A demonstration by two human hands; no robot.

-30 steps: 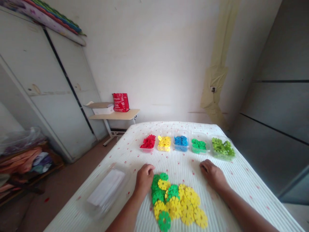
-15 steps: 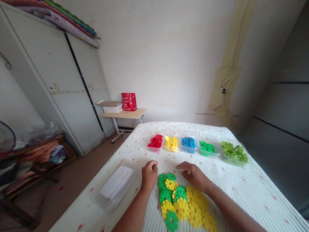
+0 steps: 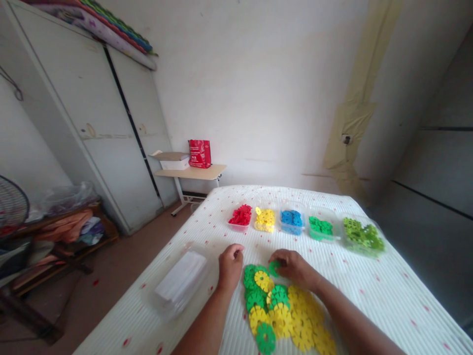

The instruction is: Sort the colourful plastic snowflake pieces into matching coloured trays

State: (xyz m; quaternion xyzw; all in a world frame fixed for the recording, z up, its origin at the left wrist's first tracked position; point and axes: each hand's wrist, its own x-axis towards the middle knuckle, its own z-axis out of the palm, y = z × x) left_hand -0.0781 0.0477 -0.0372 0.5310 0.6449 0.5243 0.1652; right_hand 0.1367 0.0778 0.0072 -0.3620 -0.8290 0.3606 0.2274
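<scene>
A notched green plastic disc point(image 3: 274, 268) is pinched in the fingertips of my right hand point(image 3: 293, 268), just above the far right edge of a flat joined piece of yellow discs point(image 3: 301, 333) and green discs point(image 3: 265, 337). This piece lies on the bed between my forearms. My left hand point(image 3: 231, 265) rests by its far left corner with fingers curled in and thumb against them. Whatever is inside that hand, if anything, is hidden from view.
Clear tubs across the far side hold red pieces point(image 3: 241, 215), yellow pieces point(image 3: 265, 219), blue pieces point(image 3: 291, 220), dark green pieces point(image 3: 320, 227) and light green pieces point(image 3: 364, 234). A clear plastic box point(image 3: 181, 276) with white paper lies left. Behind stands a small table point(image 3: 207, 172) with a red bag point(image 3: 200, 154).
The fingers of my right hand have closed, and a green disc now shows in them. My left hand stays almost where it was. The view has shifted slightly.
</scene>
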